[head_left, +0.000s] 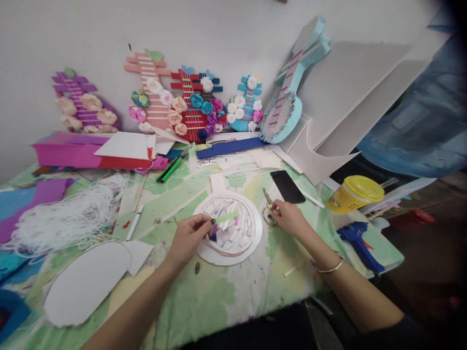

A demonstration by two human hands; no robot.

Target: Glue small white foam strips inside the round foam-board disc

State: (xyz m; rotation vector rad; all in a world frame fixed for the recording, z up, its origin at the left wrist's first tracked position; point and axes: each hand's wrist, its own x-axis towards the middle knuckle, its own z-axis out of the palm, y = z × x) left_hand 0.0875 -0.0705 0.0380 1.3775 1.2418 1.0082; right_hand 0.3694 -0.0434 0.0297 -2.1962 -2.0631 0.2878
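Pinches a light green strip (228,217) between thumb and fingertips of the left hand (188,238), at the centre of the frame, over a round white card disc (251,245). Cannot tell, between strip and disc, contact from hovering. Has small paper scraps (228,236) scattered inside the reddish outline on that disc. Reaches with the right hand (291,218), just right of centre, to gold-handled scissors (269,200), fingers at the loops; cannot tell a firm grasp from a mere touch.

Works over a counter (215,301) covered in a green patterned cloth. Has a black phone (288,186) near the scissors, just beyond the right hand, and a blue glue gun (360,244) with a yellow-lidded cup (352,194) farther toward the right edge. Shows tangled white cord (69,216) at left, above a rounded white card piece (85,287) at lower left. Shows flower-trimmed guitar shapes (188,90) along the wall, upper left to upper centre, then a larger light blue guitar (296,114), leaning, right of them.
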